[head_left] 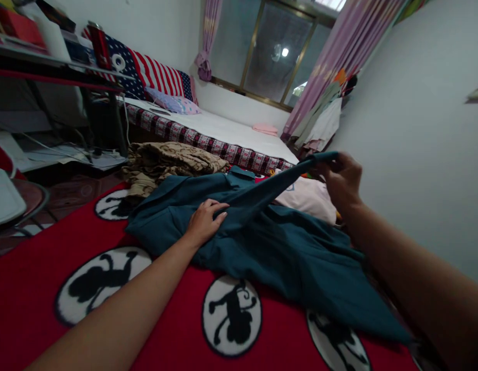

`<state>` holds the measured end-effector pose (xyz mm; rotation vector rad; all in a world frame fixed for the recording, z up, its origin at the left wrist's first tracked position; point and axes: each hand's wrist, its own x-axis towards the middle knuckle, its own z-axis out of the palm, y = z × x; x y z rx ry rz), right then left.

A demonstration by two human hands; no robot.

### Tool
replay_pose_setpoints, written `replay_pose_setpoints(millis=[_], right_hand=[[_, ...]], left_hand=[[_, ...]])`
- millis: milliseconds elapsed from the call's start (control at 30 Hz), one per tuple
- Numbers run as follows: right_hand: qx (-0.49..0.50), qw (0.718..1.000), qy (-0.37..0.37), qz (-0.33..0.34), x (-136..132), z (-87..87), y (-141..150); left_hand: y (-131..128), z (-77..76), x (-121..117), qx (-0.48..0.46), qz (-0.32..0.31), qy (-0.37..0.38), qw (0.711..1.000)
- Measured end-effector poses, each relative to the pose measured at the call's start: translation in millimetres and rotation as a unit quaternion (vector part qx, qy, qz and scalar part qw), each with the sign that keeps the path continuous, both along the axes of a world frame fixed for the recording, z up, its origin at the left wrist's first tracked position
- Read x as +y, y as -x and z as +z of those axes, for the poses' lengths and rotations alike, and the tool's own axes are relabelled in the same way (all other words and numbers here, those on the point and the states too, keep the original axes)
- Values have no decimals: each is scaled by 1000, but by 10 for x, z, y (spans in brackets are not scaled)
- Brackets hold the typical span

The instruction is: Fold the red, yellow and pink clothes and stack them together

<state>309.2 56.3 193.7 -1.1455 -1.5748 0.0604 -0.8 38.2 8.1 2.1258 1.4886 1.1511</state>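
Observation:
A dark teal shirt (277,252) with a collar lies spread and rumpled over a red blanket (177,319) with black monkey figures in white ovals. My left hand (206,221) rests flat on the upper part of the shirt, its fingers stretched out and thumb apart. Raised at the right, my right hand (342,178) pinches the end of a sleeve (270,188), which is pulled taut and slants up off the rest of the cloth. Part of that grip is hidden behind the fingers.
Behind the shirt lie a folded brown patterned cloth (173,159) and a pale pink garment (306,196). A bed (223,121) stands below the window. To the left are a desk (61,69) with a red flask (99,44) and a chair (7,198). A bare wall rises at right.

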Motion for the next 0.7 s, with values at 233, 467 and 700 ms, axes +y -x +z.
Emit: replay_pose_setpoints(millis=[233,467,700], right_hand=[[-19,988,97,-122,-1342,-973,-804],[-107,969,125,-183,-1859,-1580,-851],[-219,962,2,-163,-1952,-1648,-321]], left_hand=[[-8,23,-26,-18,-67,-87,994],[-3,157,-166,-69,-99,-164,979],[33,352,-253,34,-198,-144,969]])
